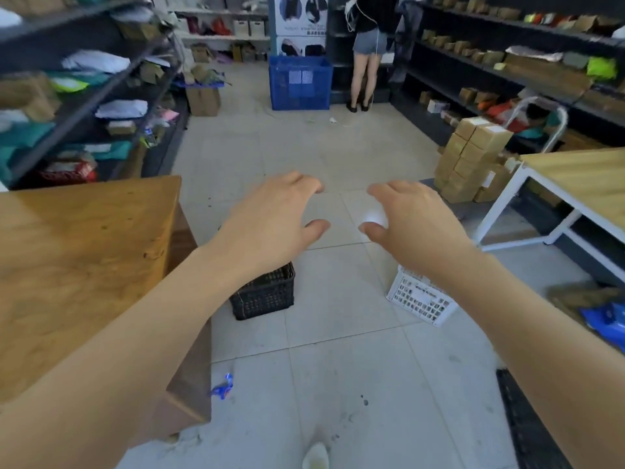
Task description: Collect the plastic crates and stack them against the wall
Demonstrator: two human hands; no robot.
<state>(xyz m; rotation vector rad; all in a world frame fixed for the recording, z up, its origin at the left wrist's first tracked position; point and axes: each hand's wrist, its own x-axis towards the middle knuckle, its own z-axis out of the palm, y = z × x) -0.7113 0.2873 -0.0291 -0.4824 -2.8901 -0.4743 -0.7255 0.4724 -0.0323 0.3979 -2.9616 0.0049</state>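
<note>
A wooden bench (77,258) fills the left foreground. Just right of its front corner, a black plastic crate (265,296) sits on the tiled floor (338,350), its near end hidden behind the left forearm. The left hand (270,221) hovers above, fingers (304,182) spread and curled, holding nothing. The right hand (411,223) mirrors it, empty. Further right of the bench, a white plastic crate (419,301) lies skewed, its long axis unclear, partly covered by the right forearm. Far beyond stands a blue crate (299,82).
</note>
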